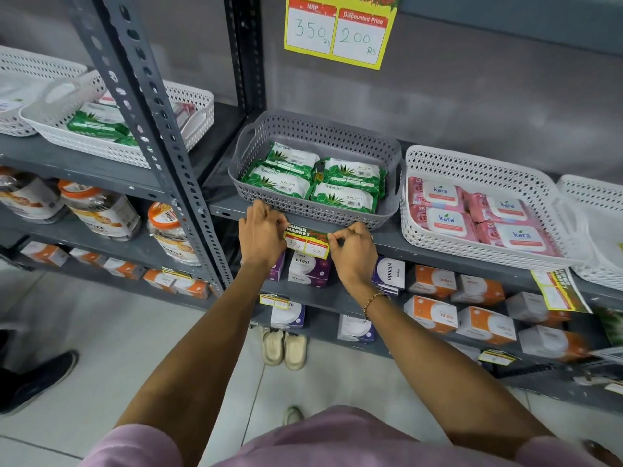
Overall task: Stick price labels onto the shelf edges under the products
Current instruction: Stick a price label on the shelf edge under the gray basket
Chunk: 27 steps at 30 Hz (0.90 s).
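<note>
- I see my left hand in the middle of the frame, pinching the left end of a price label.
- My right hand pinches the right end of the same label with its fingertips, so both hands are closed on it.
- The price label is small, yellow and red, with a dark top that says "SUPER MARKET". It sits against the grey shelf edge, between my two hands.
- Right above the label is a grey basket with green packs of wipes inside.
- To the right of it, on the same shelf, is a white basket with pink packs in it.
- A bead bracelet is on my right wrist.
- At the top of the frame a big yellow price sign hangs on the wall. It says 350 and 200.
- Another label hangs tilted from the shelf edge at the right of the frame.
- Below my hands are shelves with purple, white and orange boxes.
- At the left of the frame are jars with orange lids on a lower shelf, behind a grey post with holes.
- At the bottom of the frame I see my pink shirt and the pale floor.
</note>
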{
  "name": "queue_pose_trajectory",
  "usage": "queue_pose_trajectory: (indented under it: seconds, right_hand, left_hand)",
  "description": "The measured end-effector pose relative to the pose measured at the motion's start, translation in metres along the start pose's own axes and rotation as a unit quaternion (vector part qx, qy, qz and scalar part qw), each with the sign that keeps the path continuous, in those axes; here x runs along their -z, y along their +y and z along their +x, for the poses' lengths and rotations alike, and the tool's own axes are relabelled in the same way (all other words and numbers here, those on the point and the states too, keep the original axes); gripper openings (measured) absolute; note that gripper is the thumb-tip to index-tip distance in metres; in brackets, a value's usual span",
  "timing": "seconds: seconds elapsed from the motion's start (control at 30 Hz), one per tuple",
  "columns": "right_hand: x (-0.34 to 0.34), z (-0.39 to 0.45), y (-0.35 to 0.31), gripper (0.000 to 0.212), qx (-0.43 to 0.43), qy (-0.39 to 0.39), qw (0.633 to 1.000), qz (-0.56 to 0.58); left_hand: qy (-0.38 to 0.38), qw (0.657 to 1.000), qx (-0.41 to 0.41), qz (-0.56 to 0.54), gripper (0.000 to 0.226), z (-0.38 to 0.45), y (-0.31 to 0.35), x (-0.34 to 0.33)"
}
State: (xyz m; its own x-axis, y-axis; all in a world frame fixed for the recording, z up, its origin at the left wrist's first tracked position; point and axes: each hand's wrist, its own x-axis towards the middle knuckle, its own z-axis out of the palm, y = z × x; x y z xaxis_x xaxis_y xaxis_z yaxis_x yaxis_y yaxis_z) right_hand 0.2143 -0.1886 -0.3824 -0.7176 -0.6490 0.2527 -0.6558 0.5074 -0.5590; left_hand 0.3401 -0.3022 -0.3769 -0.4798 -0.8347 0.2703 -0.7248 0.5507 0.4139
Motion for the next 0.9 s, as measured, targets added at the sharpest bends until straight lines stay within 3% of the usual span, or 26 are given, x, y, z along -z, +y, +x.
queue_pose_trajectory:
  seconds: [0.4,0.73,0.9]
  right_hand:
    - [0.000,-0.002,-0.002,0.018,0.007,-0.001,1.000,-0.005]
    - [0.002,-0.002,0.006,0.029,-0.026,-0.004,1.000,-0.011]
    - [-0.002,-0.008,0.005,0.030,0.098,0.010,0.995,-0.029]
  left_hand:
    - [-0.011,0.999,-0.002,0.031,0.022,-0.004,-0.002,-0.005]
    - [0.044,0.998,-0.026,0.027,0.019,-0.005,-0.008,-0.012]
    - [0.028,0.992,-0.112,-0.051,0.034,-0.003,-0.017,-0.023]
